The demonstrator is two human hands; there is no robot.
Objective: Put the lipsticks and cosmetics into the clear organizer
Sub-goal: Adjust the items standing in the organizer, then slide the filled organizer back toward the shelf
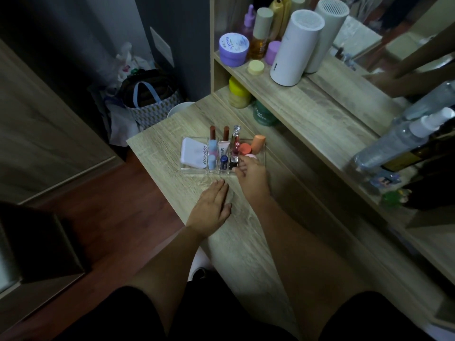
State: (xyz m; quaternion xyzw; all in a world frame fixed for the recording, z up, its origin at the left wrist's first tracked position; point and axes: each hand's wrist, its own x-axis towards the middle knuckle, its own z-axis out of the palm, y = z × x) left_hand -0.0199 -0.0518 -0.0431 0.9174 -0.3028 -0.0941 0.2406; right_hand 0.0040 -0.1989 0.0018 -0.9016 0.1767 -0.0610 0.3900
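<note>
The clear organizer (194, 171) stands on the wooden dresser top. In it are a white compact (193, 152), two light blue tubes (212, 153), two dark red lipsticks (212, 132), a white tube (223, 147), a blue-capped stick (223, 160), a tall clear-capped lip gloss (235, 139), a black and silver lipstick (234, 162), an orange sponge (258, 143), an orange cap (245, 148) and a pink item (251, 156). My right hand (252, 175) rests on the organizer's right front corner, fingertips at the black lipstick and pink item. My left hand (213, 206) lies flat on the desk in front of it.
A raised shelf (307, 99) behind the organizer carries purple jars, bottles and a white cylinder (295, 48). A yellow jar (238, 93) and a green jar (262, 114) sit under it. Spray bottles (394, 141) lie at right by a mirror. Bags stand on the floor at left.
</note>
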